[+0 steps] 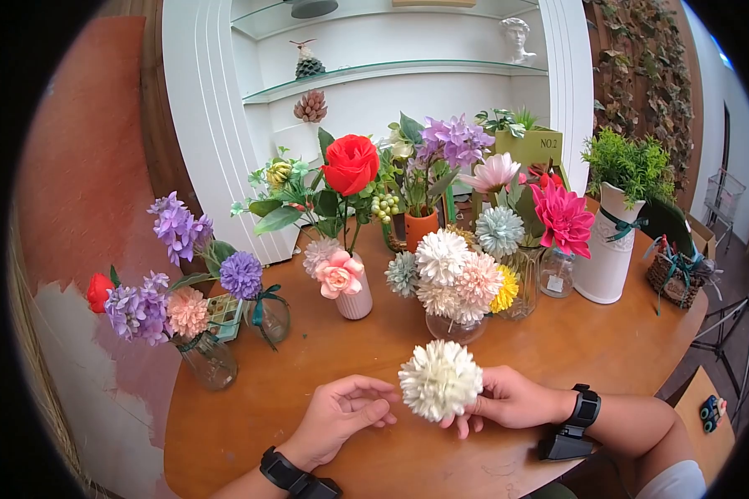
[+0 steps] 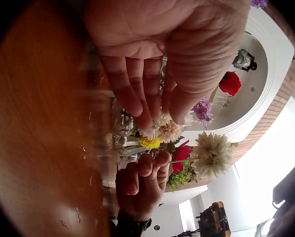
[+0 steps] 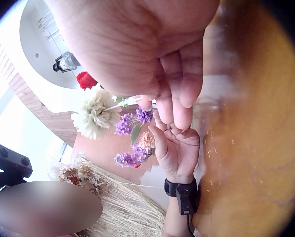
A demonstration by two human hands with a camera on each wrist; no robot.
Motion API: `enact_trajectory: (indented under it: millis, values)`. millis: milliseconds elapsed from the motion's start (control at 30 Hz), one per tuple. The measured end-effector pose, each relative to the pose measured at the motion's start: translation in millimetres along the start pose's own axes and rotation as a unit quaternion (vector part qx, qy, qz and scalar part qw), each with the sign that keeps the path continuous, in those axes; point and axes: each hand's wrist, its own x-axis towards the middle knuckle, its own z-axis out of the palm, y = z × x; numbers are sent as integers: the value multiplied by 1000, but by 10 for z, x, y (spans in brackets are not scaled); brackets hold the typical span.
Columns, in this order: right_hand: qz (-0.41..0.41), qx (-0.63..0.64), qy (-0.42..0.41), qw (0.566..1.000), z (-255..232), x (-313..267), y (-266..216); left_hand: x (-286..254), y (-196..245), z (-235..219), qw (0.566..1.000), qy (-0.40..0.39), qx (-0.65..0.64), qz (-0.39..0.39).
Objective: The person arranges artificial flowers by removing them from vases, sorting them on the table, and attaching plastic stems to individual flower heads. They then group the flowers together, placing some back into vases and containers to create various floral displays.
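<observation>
My right hand [image 1: 516, 399] pinches the thin stem of a cream-white pompom flower [image 1: 441, 380] between thumb and fingers, over the front of the table. The round bloom stands upright; in the left wrist view its pale stem [image 2: 181, 161] runs down to the fingertips. My left hand [image 1: 341, 416] is just left of the bloom, fingers loosely bent and holding nothing. Right behind the bloom is a round glass vase [image 1: 456, 330] with white, peach and yellow pompom flowers [image 1: 478, 279].
Left on the wooden table [image 1: 283, 407] stand two glass vases with purple flowers [image 1: 241, 276]. A ribbed pink vase [image 1: 354, 295] holds a red rose [image 1: 351, 165]. On the right are a white vase [image 1: 607, 258] of greenery and a wicker basket [image 1: 672, 283]. White shelves [image 1: 391, 79] rise behind.
</observation>
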Motion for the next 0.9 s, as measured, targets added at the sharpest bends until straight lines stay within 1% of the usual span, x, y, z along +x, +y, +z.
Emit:
enact_trajectory:
  millis: [100, 167, 233, 300, 333, 400, 433, 467, 533, 667, 700, 767, 800, 867, 900]
  values:
    - [-12, -14, -9, 1000, -8, 2, 15, 6, -34, 1, 1000, 4, -5, 15]
    - [-13, -17, -12, 1000, -9, 3, 15, 8, -35, -14, 1000, -2, -8, 11]
    - [4, -10, -9, 1000, -6, 2, 1, 3, -33, -20, 1000, -8, -10, 7]
    - [19, -2, -10, 1000, 5, 1, 3, -15, -26, -13, 998, -55, 30, -17]
    - [34, 6, -11, 999, 8, 1, 5, -30, -15, 5, 998, -55, 30, -17]
    - [37, 4, -15, 999, 10, 2, 4, -66, 15, 73, 989, -123, 69, -39]
    - [40, 1, -19, 999, 10, 2, 4, -68, 33, 98, 978, -175, 98, -48]
    - [40, 1, -19, 999, 12, 2, 5, -76, 35, 134, 978, -176, 98, -48]
    - [53, 0, -28, 998, 15, 3, 6, -88, 26, 193, 963, -166, 204, 60]
    - [61, -7, -35, 998, 22, 4, -30, -130, 112, 203, 948, -180, 247, 92]
    - [63, -14, -44, 997, 22, 4, -21, -123, 139, 212, 948, -179, 246, 92]
    - [65, -21, -54, 996, 18, 4, 8, -105, 175, 227, 951, -225, 213, 22]
    - [61, -23, -64, 996, 17, 5, 30, -104, 137, 211, 951, -224, 213, 22]
    - [57, -25, -73, 995, 22, 6, 53, -101, 37, 170, 962, -239, 135, -6]
    - [47, -29, -79, 995, 27, 9, 57, -100, 34, 163, 963, -235, 129, 4]
